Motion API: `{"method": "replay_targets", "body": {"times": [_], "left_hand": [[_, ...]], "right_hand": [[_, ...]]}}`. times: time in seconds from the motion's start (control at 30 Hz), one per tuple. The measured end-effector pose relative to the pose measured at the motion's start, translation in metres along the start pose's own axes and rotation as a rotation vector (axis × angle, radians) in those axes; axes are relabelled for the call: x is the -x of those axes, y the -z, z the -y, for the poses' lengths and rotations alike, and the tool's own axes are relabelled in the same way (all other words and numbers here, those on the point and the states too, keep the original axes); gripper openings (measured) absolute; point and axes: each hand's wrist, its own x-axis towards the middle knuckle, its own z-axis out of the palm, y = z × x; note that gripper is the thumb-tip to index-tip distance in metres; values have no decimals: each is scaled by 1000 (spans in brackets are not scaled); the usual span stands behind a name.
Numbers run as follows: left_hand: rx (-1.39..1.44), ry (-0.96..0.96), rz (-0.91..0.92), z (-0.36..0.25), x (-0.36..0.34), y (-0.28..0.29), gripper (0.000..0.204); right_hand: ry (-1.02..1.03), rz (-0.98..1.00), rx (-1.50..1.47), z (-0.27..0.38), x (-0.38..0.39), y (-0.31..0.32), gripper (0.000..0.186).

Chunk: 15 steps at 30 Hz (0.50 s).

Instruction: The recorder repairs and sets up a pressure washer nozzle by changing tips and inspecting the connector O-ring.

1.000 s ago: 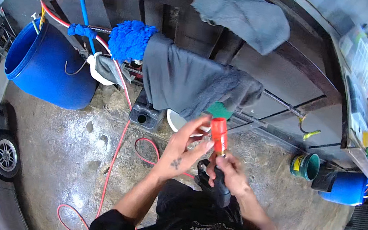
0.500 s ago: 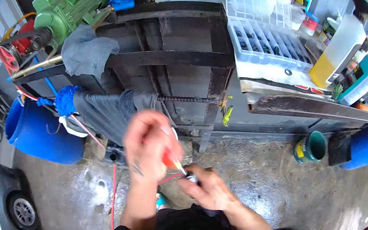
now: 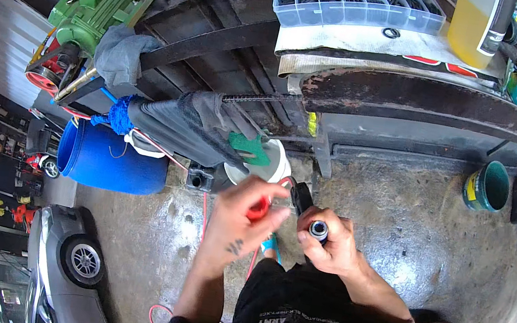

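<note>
My left hand (image 3: 240, 220) is raised in front of my body, fingers curled round a small red object (image 3: 258, 209). Most of that object is hidden by the fingers, so its kind does not show. To the right, my right hand (image 3: 334, 246) grips a black tool with a silver round end (image 3: 318, 230). The hollow metal opening faces up toward me, and the tool's black body runs away beyond my fingers. A gap separates the red object from the metal end.
A clear divided box (image 3: 359, 7) of black rings stands on the bench beside a bottle of yellow liquid (image 3: 476, 27). One loose black ring (image 3: 391, 32) lies before it. A white bucket (image 3: 275, 164), blue barrel (image 3: 111, 161) and green bucket (image 3: 488, 186) stand below.
My left hand has drawn the red object away from the silver end. My right hand has turned the tool so its opening faces up. The view has shifted, bringing the white bucket into sight.
</note>
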Motion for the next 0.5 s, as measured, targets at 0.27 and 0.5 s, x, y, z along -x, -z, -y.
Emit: {"method": "replay_targets", "body": {"times": [0.27,0.5], "left_hand": [[-38,11,227,29,52,-8,80],[-7,217,107,66,68,-19,110]], "right_hand": [[263,3,-53,7,-16,-29,15],[322,39,-69,10,-30,-52,21]]}}
